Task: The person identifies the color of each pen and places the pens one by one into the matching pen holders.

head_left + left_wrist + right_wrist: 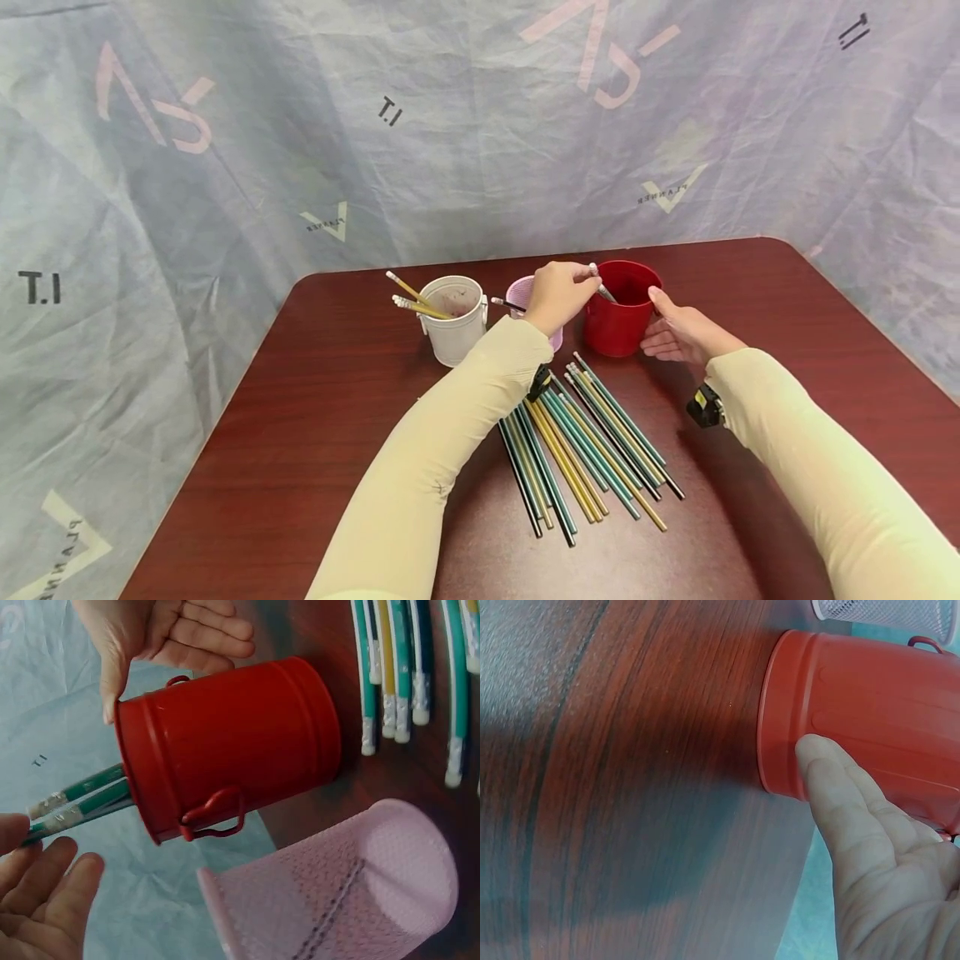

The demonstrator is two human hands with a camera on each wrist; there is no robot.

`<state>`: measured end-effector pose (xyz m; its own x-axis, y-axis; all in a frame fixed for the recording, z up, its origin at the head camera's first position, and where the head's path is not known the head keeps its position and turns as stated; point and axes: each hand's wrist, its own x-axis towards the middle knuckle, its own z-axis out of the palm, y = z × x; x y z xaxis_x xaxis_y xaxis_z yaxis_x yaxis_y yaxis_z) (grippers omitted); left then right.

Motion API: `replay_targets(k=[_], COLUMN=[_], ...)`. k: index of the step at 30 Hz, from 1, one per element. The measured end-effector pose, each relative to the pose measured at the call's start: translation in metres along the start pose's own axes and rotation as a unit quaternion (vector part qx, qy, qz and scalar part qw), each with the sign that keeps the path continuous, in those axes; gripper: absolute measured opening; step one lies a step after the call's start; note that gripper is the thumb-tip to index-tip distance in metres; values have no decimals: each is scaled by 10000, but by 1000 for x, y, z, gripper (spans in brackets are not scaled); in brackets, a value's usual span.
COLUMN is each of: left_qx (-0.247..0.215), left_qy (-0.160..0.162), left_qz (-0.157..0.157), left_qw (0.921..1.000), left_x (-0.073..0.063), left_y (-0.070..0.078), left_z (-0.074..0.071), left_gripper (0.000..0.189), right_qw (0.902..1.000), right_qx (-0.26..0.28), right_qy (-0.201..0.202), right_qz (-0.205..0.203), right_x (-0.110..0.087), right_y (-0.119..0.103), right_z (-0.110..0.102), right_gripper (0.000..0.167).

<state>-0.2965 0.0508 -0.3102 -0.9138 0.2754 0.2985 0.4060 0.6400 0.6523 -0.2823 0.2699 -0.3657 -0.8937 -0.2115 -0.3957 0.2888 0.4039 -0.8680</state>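
Note:
A red bucket [618, 329] with small side handles stands upright on the table. My left hand [558, 296] is over its mouth, thumb and fingertips pinching the eraser ends of green pencils [94, 787] whose lower parts are hidden inside the bucket. On the bucket's other side is my right hand [686, 329], its thumb at the rim and its straight fingers [847, 810] along the red wall. A pink mesh cup [300, 900] sits just left of the bucket, partly behind my left hand in the head view; a dark pencil [508, 306] leans in it.
A white bucket [457, 329] holding several yellow pencils [412, 292] stands farther left. Green, yellow and dark pencils [592, 442] lie side by side in front of the containers, partly under my left forearm. A printed grey cloth [465, 167] hangs behind the reddish-brown table [337, 417].

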Motion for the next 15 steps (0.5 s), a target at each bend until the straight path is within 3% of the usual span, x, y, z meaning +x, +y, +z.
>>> replay_targets(k=[11,15], left_qx=[-237,-97], left_qy=[-108,-432], left_qz=[-345,-275], left_qw=[9991,9986], left_x=[-3,-9], left_y=[-10,-12], left_z=[-4,-12], left_gripper=[21,21], right_qw=[10000,9999], right_qx=[-55,-63], right_qy=[-58,-79], right_qz=[19,3], right_x=[2,2], right_y=[0,0], right_z=[5,6], right_gripper=[96,97])
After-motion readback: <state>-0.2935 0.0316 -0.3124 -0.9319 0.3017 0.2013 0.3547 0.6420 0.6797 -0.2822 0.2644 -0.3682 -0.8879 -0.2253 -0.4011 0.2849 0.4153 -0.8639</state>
